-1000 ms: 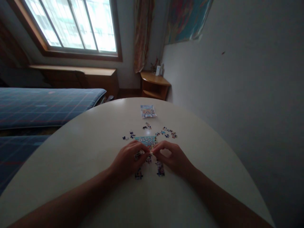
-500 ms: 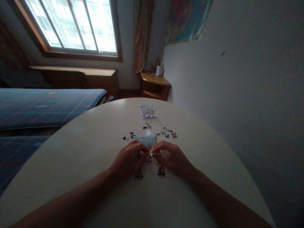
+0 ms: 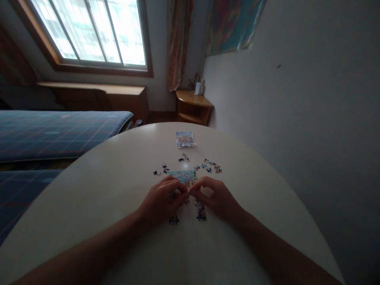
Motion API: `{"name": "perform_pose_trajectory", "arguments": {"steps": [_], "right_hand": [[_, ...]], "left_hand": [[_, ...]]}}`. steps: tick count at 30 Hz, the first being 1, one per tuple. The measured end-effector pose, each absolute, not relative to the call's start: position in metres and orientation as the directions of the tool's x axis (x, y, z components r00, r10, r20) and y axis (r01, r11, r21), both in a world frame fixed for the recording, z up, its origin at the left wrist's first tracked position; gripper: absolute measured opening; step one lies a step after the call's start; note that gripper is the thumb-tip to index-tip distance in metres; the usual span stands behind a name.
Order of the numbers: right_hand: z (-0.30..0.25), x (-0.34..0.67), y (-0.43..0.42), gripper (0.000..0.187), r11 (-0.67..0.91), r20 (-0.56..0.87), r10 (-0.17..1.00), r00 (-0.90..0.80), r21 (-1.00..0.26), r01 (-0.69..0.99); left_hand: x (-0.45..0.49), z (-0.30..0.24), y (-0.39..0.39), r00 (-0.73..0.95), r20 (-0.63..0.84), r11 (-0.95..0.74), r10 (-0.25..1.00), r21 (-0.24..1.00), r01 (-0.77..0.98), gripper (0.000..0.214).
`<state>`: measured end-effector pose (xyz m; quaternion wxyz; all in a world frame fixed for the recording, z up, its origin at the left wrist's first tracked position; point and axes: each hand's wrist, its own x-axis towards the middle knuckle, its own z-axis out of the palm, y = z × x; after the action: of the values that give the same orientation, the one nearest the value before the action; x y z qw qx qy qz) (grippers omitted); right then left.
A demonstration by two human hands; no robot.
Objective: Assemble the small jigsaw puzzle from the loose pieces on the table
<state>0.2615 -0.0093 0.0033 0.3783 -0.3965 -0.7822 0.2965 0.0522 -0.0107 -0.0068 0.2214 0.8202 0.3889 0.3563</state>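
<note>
Over a partly joined jigsaw puzzle (image 3: 181, 175) with bright lettering along its top, my two hands meet fingertip to fingertip. My left hand (image 3: 163, 198) pinches thumb against forefinger, and my right hand (image 3: 215, 197) does the same from the other side. A small puzzle piece is between them, mostly covered by the fingertips. Joined pieces (image 3: 200, 211) extend below my right hand, and another joined strip (image 3: 173, 219) shows below my left wrist. The middle of the puzzle is partly hidden by my hands.
Loose pieces lie in groups on the round white table (image 3: 118, 178): some to the left (image 3: 162, 170), some beyond the puzzle (image 3: 184, 157), more to the right (image 3: 209, 166). A printed packet (image 3: 185, 139) lies farther back. A bed (image 3: 65, 134) stands left, a wall right.
My fingertips have come closer together, and the piece between them is now less visible. The puzzle and the loose pieces stay where they were.
</note>
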Motion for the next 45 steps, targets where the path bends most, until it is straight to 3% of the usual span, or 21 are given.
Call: {"name": "perform_pose_trajectory", "arguments": {"steps": [16, 26, 35, 45], "right_hand": [[0.004, 0.264, -0.01, 0.012, 0.527, 0.386, 0.843, -0.374, -0.732, 0.432], [0.0, 0.268, -0.001, 0.014, 0.46, 0.383, 0.887, -0.257, -0.702, 0.544], [-0.008, 0.272, 0.006, 0.016, 0.469, 0.367, 0.883, -0.293, -0.642, 0.606], [-0.007, 0.272, 0.004, 0.016, 0.449, 0.306, 0.893, -0.328, -0.629, 0.634]], "left_hand": [[0.054, -0.006, -0.011, 0.432, 0.399, -0.583, 0.809, 0.64, 0.501, 0.014], [0.053, -0.012, -0.007, 0.389, 0.447, -0.593, 0.805, 0.601, 0.536, 0.014], [0.052, -0.018, -0.006, 0.437, 0.403, -0.594, 0.804, 0.51, 0.622, 0.027], [0.052, -0.019, -0.007, 0.439, 0.406, -0.596, 0.802, 0.483, 0.641, 0.026]]}}
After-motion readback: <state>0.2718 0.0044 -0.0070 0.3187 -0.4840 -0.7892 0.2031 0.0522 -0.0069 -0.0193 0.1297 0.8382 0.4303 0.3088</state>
